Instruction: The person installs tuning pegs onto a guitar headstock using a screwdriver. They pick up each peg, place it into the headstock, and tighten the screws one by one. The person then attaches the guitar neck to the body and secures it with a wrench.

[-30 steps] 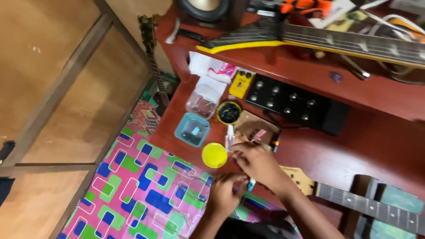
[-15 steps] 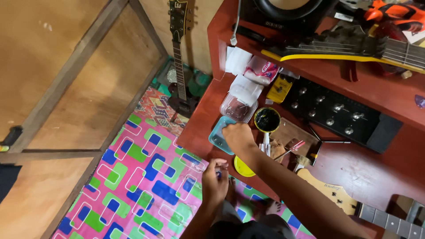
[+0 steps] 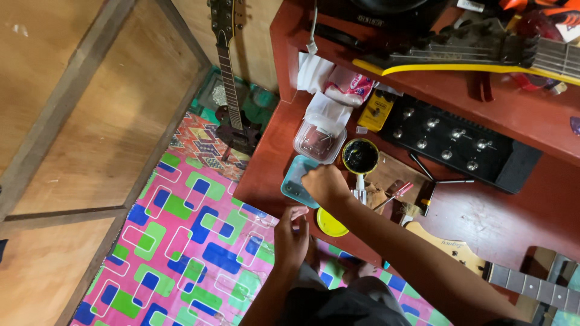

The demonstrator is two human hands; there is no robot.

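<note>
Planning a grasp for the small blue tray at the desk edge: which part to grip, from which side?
Grip the blue tray by its left rim, coming from the desk's open floor side. It lies flat and shallow at the desk edge; the right hand covers its right end, and a clear tub crowds the back.

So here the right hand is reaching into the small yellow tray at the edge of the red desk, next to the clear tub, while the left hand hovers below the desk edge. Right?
Not quite. In the head view the tray under the right hand is light blue, not yellow; the yellow thing is a round lid nearer the desk edge. The rest holds: clear tub beside it, left hand below the edge.
</note>
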